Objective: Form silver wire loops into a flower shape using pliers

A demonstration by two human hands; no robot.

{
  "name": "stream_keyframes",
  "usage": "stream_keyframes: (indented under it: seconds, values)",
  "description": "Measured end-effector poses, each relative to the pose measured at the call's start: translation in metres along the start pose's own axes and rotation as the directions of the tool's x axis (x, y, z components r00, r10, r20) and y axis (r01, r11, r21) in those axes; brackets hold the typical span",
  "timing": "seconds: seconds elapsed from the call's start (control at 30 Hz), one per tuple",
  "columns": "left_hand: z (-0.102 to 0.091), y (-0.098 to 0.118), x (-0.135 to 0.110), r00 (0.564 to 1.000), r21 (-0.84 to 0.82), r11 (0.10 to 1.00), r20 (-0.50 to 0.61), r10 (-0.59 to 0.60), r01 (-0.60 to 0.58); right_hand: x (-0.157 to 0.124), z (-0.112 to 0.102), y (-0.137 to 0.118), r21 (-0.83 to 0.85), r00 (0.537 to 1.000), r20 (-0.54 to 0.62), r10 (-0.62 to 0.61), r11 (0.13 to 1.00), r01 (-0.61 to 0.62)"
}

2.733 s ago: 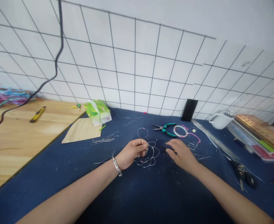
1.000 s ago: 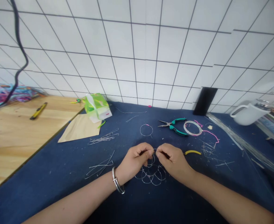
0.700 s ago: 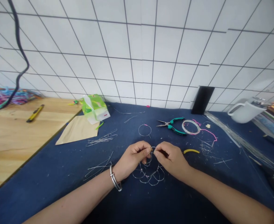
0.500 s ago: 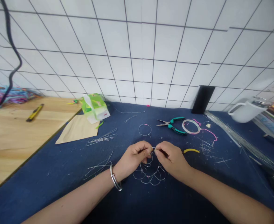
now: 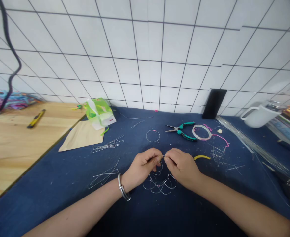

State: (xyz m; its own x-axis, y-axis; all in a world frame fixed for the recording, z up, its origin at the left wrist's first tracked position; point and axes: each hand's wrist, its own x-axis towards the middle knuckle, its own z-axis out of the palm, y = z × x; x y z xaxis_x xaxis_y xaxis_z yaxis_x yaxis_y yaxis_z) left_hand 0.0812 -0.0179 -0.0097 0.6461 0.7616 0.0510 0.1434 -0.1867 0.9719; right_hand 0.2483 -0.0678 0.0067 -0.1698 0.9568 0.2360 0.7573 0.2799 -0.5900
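Note:
Thin silver wire bent into a ring of petal-like loops, the wire flower (image 5: 159,189), hangs below my two hands, with small pink beads on it. My left hand (image 5: 146,164) pinches its wire between thumb and forefinger. Close beside it, my right hand (image 5: 180,166) is closed on the same wire, and a short bit shows between the fingertips. The wire inside the fingers is hidden. Just beyond the hands lies a separate wire ring (image 5: 153,135) with pink beads. A yellow handle (image 5: 202,157) pokes out beside my right hand.
Teal-handled needle-nose pliers (image 5: 181,130) and a white round dish (image 5: 201,132) lie beyond my right hand. Bent wire pieces (image 5: 109,144) are on the left, near brown paper (image 5: 83,136) and a green tissue pack (image 5: 99,112). A white mug (image 5: 260,115) stands far right.
The wire flower has shifted slightly right and up beneath my hands. Both hands keep their pinch on the wire; the whole view has moved a little.

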Motion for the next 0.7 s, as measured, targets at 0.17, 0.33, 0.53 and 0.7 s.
stream_keyframes:
  seconds: [0.17,0.33,0.53,0.7]
  values:
    - [-0.006,0.000,0.002,0.998,-0.206,0.977,0.040,-0.053,0.060,0.003,-0.002,0.003,0.266,0.973,0.028,0.227,0.937,-0.226]
    - [-0.012,0.002,0.001,0.993,-0.163,0.987,0.114,0.017,0.002,0.005,-0.003,0.011,0.465,0.933,0.092,0.347,0.814,-0.348]
    - [-0.009,-0.001,0.001,0.999,0.148,0.988,0.019,0.030,-0.033,0.005,0.001,0.014,0.586,0.930,0.121,0.347,0.732,-0.349]
    - [-0.011,-0.005,0.003,0.997,0.126,0.992,-0.061,0.039,-0.031,0.004,0.001,0.014,0.570,0.944,0.115,0.308,0.758,-0.317]
